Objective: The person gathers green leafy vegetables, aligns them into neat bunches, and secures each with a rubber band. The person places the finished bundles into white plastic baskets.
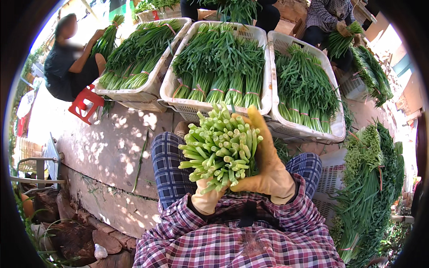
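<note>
A thick bunch of leafy green vegetable stalks (221,144) is held over my lap, its pale cut ends facing up toward me. My left hand (207,197), in a pale yellow rubber glove, grips it from below, and most of its fingers are hidden under the stalks. Around the right side curves my right hand (271,167) in a matching glove, fingers up along the stalks and thumb beneath them. The leaves of this bunch are mostly hidden behind the ends. Just beyond stands a white plastic crate (214,109) of banded bundles (219,67).
Similar filled crates stand left (130,95) and right (305,134). More bundles (368,187) are stacked on a crate by my right side. One person (63,70) sits by a red plastic stool (86,104); others work beyond the crates. Loose stalks (140,164) lie on the paving.
</note>
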Motion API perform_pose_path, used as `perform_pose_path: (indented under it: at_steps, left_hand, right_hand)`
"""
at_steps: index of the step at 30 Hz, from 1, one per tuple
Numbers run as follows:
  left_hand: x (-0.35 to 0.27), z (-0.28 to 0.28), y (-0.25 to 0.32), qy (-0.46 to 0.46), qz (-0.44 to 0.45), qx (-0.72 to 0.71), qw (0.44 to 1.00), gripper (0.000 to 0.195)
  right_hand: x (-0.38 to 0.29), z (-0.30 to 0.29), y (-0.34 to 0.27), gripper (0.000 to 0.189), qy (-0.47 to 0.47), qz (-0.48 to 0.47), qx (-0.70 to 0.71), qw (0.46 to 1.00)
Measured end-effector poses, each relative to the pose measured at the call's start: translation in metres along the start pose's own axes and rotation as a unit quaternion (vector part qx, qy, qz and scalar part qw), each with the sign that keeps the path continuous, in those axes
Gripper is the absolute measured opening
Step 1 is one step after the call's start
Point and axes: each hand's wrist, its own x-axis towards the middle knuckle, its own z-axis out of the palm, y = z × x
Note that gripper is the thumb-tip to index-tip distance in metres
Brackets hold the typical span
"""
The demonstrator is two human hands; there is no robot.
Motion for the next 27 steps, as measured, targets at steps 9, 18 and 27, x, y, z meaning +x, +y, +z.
perform_pose_path:
  at_steps: [9,18,27]
  left_hand:
    - [-0.001,0.003,-0.007,0.013,-0.016,-0.119,0.993,0.062]
    - [0.010,-0.028,-0.026,-0.024,-0.023,-0.235,0.971,0.047]
    - [0.023,-0.042,-0.035,-0.014,-0.066,-0.300,0.951,0.045]
  right_hand:
    - [0.006,-0.015,-0.071,0.028,-0.106,-0.177,-0.499,0.842]
    - [0.019,0.010,-0.075,0.029,-0.138,-0.099,-0.661,0.731]
    - [0.022,0.011,-0.050,0.007,-0.130,-0.103,-0.710,0.684]
